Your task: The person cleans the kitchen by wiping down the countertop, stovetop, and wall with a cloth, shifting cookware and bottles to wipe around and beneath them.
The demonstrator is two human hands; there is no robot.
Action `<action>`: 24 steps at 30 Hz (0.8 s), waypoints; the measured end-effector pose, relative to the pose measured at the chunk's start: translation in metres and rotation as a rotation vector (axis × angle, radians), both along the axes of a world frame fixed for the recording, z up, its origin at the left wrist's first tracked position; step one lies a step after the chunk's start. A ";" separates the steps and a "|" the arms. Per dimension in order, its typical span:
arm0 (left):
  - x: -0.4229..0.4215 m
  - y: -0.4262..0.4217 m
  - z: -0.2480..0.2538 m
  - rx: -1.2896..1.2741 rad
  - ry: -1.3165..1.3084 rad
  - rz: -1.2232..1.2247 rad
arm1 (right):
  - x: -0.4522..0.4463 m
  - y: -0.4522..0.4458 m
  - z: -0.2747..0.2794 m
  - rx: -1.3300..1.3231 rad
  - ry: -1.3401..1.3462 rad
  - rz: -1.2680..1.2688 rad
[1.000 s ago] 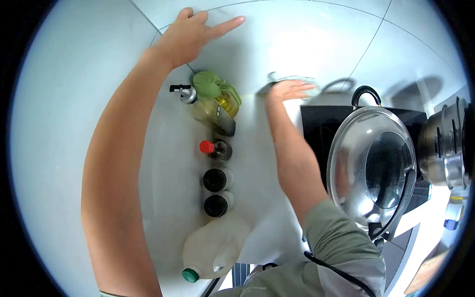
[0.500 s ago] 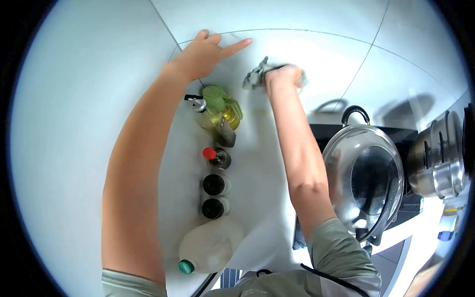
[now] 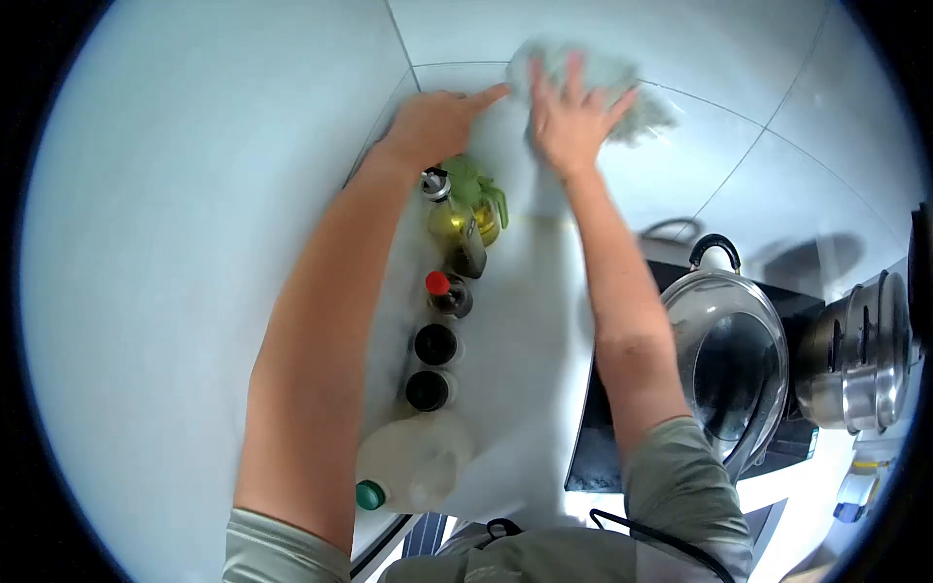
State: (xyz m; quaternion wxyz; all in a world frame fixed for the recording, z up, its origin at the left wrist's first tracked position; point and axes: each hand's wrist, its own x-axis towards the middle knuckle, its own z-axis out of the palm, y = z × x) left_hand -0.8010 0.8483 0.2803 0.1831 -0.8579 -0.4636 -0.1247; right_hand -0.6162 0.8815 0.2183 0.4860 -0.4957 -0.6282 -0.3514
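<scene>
My right hand (image 3: 571,124) presses a greyish cloth (image 3: 641,113) against the white tiled wall, its fingers spread over it. Cloth and fingertips are blurred by motion. My left hand (image 3: 435,126) is at the wall corner with its index finger stretched toward the cloth; its other fingers are partly hidden, and I see nothing in it. Just below the left hand stand a glass oil bottle (image 3: 449,219) with a pourer and a green-lidded oil jug (image 3: 489,222).
A red-capped bottle (image 3: 453,297), two black-lidded jars (image 3: 435,344) and a green-capped plastic jug (image 3: 418,462) line the left side. At right, a large lidded pan (image 3: 734,360) sits on the black hob (image 3: 593,457), beside stacked steel pots (image 3: 855,355).
My right hand has moved up the wall and spread from a bunched grip to flat on the cloth. My left hand shows lower and further right; the whole view has shifted slightly.
</scene>
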 end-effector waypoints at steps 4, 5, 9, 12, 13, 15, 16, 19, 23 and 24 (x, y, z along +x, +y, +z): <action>-0.008 0.005 -0.004 0.061 -0.057 -0.069 | 0.004 -0.016 -0.116 -0.440 -0.302 0.141; 0.003 0.000 0.011 -0.145 -0.019 0.099 | 0.005 -0.018 -0.128 -0.485 -0.451 0.124; 0.016 -0.016 0.009 -0.508 0.124 0.376 | -0.008 -0.016 -0.042 -0.280 -0.355 0.143; 0.012 -0.011 -0.003 -0.480 0.220 0.380 | -0.026 -0.005 0.004 -0.011 -0.219 0.162; 0.014 -0.012 -0.008 -0.495 0.224 0.376 | -0.026 -0.002 -0.001 0.066 -0.191 0.203; 0.014 -0.015 -0.006 -0.420 0.151 0.412 | -0.026 -0.002 -0.022 -0.038 -0.251 0.164; 0.013 -0.018 -0.007 -0.430 0.160 0.415 | -0.027 -0.004 -0.037 -0.137 -0.309 0.124; 0.014 -0.019 -0.009 -0.397 0.119 0.438 | -0.019 -0.013 -0.084 -0.334 -0.379 0.154; 0.019 -0.021 -0.008 -0.398 0.125 0.438 | -0.015 -0.020 -0.129 -0.433 -0.390 0.144; 0.018 -0.022 -0.010 -0.375 0.130 0.442 | -0.014 -0.023 -0.136 -0.443 -0.392 0.151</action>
